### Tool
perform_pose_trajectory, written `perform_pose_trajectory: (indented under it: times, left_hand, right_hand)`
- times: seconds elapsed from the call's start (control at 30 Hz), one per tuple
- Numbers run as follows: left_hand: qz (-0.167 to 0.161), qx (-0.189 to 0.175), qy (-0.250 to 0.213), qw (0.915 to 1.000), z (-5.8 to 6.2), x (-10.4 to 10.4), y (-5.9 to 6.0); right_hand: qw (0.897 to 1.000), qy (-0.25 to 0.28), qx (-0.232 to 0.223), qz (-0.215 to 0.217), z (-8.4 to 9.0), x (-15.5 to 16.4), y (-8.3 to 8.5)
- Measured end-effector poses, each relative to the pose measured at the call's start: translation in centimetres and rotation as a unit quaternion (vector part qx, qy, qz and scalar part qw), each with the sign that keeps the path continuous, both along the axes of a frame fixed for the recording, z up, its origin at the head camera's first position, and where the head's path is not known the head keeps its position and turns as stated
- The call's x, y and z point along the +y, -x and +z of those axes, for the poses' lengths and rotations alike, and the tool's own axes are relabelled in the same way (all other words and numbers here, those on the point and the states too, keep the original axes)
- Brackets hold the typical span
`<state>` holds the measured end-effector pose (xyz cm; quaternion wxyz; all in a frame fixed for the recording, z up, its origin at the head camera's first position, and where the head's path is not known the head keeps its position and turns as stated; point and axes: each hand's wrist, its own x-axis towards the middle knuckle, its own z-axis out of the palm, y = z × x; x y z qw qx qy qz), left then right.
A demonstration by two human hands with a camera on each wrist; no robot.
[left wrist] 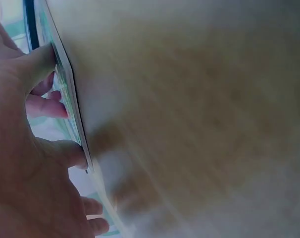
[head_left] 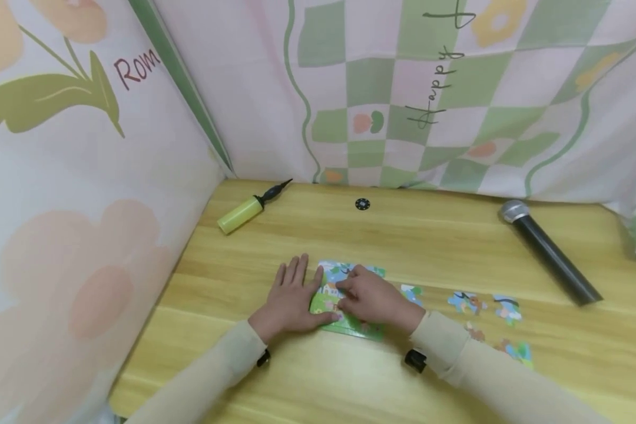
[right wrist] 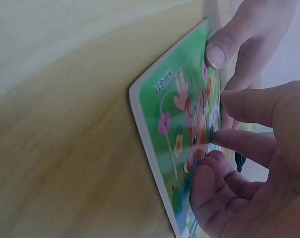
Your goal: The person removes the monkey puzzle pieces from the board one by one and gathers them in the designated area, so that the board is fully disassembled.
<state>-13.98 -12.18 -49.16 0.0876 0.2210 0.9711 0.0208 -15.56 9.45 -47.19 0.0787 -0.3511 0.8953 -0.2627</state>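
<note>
A jigsaw puzzle board [head_left: 350,333] with a colourful picture, green along its lower part, lies on the table. My left hand [head_left: 291,303] lies along its left side with fingers extended. The left thumb [right wrist: 220,53] rests on the board's lower left part, and another fingertip is at its upper left edge. Over the board's middle is my right hand [head_left: 376,297]. Its thumb and index finger [right wrist: 244,144] are stretched out with their tips on the picture, a gap between them. The other right fingers are bent, close over the board. The right hand hides much of the picture.
Loose puzzle pieces [head_left: 507,309] lie to the right, with one piece [head_left: 412,292] close by the right wrist. A black microphone [head_left: 553,256] is farther right. At the back are a yellow-green hand pump [head_left: 241,215] and a round black disc [head_left: 363,204]. Printed curtains border the table [head_left: 307,229].
</note>
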Motion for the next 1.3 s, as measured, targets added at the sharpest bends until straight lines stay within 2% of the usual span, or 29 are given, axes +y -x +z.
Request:
perform_pose_trajectory:
  times: [0.1, 0.17, 0.33, 0.47, 0.6, 0.73, 0.83, 0.93, 1.0, 1.13, 1.3]
  left_hand:
    - [-0.003, 0.004, 0.015, 0.9999, 0.1, 0.2, 0.2]
    - [-0.005, 0.011, 0.019, 0.9997, 0.2, 0.4, 0.4]
    - [-0.002, 0.012, 0.021, 0.9997, 0.5, 0.9, 0.5]
    - [-0.002, 0.007, 0.026, 0.9996, 0.7, 1.4, 0.6]
    - [-0.006, -0.004, 0.020, 0.9998, 0.6, 2.2, 0.7]
    - [-0.009, -0.005, 0.000, 1.0000, 0.6, 2.2, 0.7]
    - [0.002, 0.003, 0.003, 1.0000, 0.6, 1.3, 0.4]
    - [0.020, 0.007, 0.022, 0.9995, 0.7, 0.2, 0.0]
    - [0.023, 0.007, 0.028, 0.9993, 0.8, -0.2, -0.1]
    - [0.005, 0.010, 0.019, 0.9997, 0.8, 0.0, -0.1]
    - [-0.007, 0.003, 0.027, 0.9996, 0.9, 0.7, -0.2]
  right_hand:
    - [1.000, 0.010, -0.011, -0.021, 0.0, 0.0, -0.1]
    - [0.998, 0.025, -0.033, -0.049, 0.2, 0.0, -0.1]
    - [0.984, 0.083, -0.122, -0.102, 0.6, 0.0, -0.1]
    - [0.976, 0.119, -0.142, -0.113, 1.0, 0.7, -0.4]
    - [0.976, 0.134, -0.125, -0.121, 2.3, 4.5, -1.3]
    - [0.974, 0.105, -0.148, -0.139, 3.5, 10.9, -3.3]
    - [0.965, 0.082, -0.190, -0.160, 3.0, 14.4, -5.2]
    - [0.957, 0.072, -0.224, -0.168, 1.9, 15.7, -6.5]
    - [0.957, 0.071, -0.224, -0.171, 1.3, 15.7, -7.1]
    - [0.969, 0.048, -0.165, -0.177, 1.0, 15.2, -7.6]
    - [0.980, 0.022, -0.117, -0.161, 1.2, 14.2, -7.7]
